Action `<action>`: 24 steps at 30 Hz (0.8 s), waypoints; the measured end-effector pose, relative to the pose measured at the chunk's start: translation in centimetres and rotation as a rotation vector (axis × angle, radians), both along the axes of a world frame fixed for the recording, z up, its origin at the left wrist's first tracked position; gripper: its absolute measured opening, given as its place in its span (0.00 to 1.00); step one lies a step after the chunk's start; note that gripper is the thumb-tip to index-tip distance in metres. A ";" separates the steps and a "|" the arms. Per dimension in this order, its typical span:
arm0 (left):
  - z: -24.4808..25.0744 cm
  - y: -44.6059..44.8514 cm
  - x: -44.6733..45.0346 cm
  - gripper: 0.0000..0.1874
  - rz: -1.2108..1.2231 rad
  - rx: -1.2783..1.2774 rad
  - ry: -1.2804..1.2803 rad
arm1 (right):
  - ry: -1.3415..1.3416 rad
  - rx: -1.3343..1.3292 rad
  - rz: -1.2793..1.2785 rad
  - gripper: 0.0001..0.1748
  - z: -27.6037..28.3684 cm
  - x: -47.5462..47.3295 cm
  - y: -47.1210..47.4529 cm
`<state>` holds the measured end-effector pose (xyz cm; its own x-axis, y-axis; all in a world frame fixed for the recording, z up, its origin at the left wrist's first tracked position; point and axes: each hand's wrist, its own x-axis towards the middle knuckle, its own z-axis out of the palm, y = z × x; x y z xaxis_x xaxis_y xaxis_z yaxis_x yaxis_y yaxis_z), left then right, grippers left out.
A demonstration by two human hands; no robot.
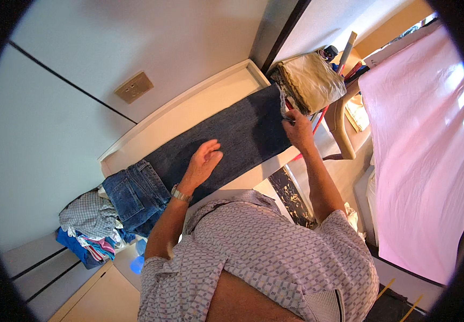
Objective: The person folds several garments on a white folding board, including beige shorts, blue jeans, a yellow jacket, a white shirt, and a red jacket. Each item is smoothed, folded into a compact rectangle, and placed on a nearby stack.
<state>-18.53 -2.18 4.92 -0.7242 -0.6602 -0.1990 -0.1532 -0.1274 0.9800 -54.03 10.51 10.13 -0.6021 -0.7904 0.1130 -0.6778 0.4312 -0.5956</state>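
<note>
A long dark denim trouser leg (pixel 232 129) lies flat along a cream, raised-edge tabletop (pixel 175 124). At its right end my right hand (pixel 298 129) pinches the frayed, pale-edged hem. My left hand (pixel 205 161), with a metal wristwatch (pixel 181 194) at the wrist, is over the middle of the denim, empty, its thumb a little apart from the fingers. Whether it touches the cloth is unclear. Lighter blue jeans (pixel 135 193) with a back pocket and waistband lie at the left end, against the dark denim. I cannot tell if both are one garment.
A pile of clothes, topped by a checked cloth (pixel 89 213), sits at far left. Beyond my right hand is a folded beige cloth stack (pixel 314 80), near a chair (pixel 342 129). Pink fabric (pixel 413 161) hangs at right. A wall socket (pixel 133 87) is above the table.
</note>
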 end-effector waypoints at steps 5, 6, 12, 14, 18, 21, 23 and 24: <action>-0.3 -0.8 -4.1 0.38 0.092 0.675 0.274 | -0.011 -0.118 0.264 0.13 2.1 10.1 -2.8; -0.3 -1.0 -4.3 0.40 0.104 0.811 0.323 | -0.029 -0.157 0.323 0.13 2.0 12.5 -3.0; -2.2 -1.9 -1.8 0.33 0.257 0.913 0.532 | -0.315 0.052 0.698 0.17 0.8 19.3 -3.4; -3.4 -1.9 -1.4 0.19 0.384 0.851 0.276 | -0.466 0.114 0.742 0.17 0.7 18.6 -3.0; -4.8 -1.6 -1.0 0.18 0.330 0.566 0.224 | -0.403 -0.122 0.455 0.12 0.3 16.0 -3.1; -4.5 -0.9 0.0 0.17 0.219 0.050 -0.003 | -0.277 -0.201 0.206 0.13 -0.4 13.8 -3.7; -4.2 0.0 0.5 0.17 0.344 0.337 0.203 | -0.336 -0.156 0.150 0.15 -1.1 12.9 -3.8; -4.0 0.5 0.8 0.17 0.405 0.562 0.364 | -0.380 -0.106 0.105 0.16 -1.5 12.8 -3.8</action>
